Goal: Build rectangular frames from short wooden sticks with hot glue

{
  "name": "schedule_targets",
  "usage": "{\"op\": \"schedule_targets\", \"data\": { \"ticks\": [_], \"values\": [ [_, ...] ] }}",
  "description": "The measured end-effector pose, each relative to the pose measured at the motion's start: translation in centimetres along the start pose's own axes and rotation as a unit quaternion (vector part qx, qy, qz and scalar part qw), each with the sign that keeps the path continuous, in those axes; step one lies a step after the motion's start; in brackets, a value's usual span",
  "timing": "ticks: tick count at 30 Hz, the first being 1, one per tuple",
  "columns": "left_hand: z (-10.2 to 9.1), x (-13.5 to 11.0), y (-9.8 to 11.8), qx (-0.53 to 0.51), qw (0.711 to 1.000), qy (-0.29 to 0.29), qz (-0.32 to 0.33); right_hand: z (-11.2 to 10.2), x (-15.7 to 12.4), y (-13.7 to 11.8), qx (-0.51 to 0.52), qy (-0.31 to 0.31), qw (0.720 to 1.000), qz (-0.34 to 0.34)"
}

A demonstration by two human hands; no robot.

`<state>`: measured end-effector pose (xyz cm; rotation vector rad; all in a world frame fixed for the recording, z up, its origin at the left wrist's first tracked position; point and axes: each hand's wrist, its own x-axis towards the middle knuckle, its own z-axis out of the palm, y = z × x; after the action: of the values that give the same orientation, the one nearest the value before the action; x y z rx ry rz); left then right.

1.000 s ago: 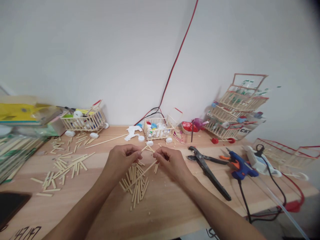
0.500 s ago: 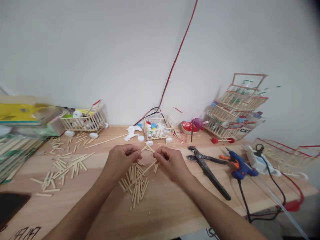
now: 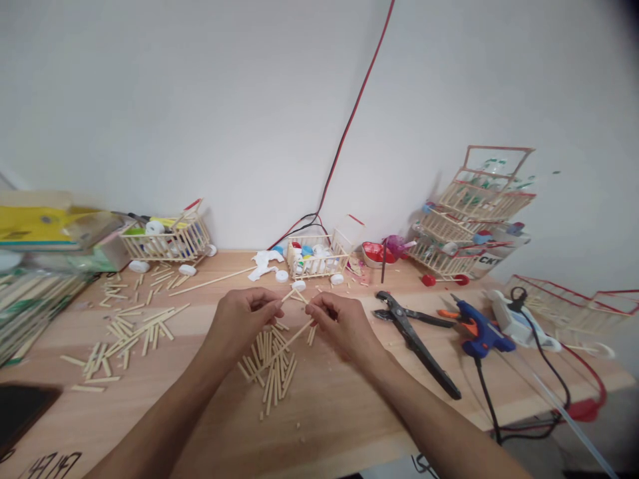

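Observation:
Between thumb and fingers, my left hand (image 3: pixel 252 314) pinches a thin wooden stick (image 3: pixel 288 296). My right hand (image 3: pixel 339 318) is closed on a second wooden stick (image 3: pixel 300 295); the tips of the two sticks come together in a shallow peak. A longer stick (image 3: pixel 289 344) slants down and left from under the right fingertips; whether it joins the held one I cannot tell. Below both hands lies a pile of short cut sticks (image 3: pixel 272 379). Just beyond the fingers stands a small stick-built cart (image 3: pixel 319 267) with white cap wheels, filled with bottle caps.
Black-handled pliers (image 3: pixel 417 346) and a blue glue gun (image 3: pixel 482 332) lie to the right, near a white power strip (image 3: pixel 519 322). Stacked stick carts (image 3: pixel 464 213) stand at back right, another cart (image 3: pixel 167 243) at back left. More cut sticks (image 3: pixel 134 332) are scattered left.

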<state>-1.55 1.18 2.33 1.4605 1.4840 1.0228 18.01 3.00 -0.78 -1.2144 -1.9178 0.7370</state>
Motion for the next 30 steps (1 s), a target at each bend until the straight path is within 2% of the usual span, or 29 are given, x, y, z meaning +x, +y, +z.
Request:
{"op": "schedule_targets", "data": {
  "ticks": [10, 30],
  "values": [
    [-0.01, 0.17, -0.46, -0.002, 1.000, -0.003, 0.003, 0.08, -0.02, 0.15, 0.005, -0.002, 1.000, -0.001],
    [-0.06, -0.03, -0.02, 0.010, 1.000, 0.004, 0.003, 0.06, -0.04, 0.11, 0.008, -0.004, 1.000, -0.001]
  ]
}}
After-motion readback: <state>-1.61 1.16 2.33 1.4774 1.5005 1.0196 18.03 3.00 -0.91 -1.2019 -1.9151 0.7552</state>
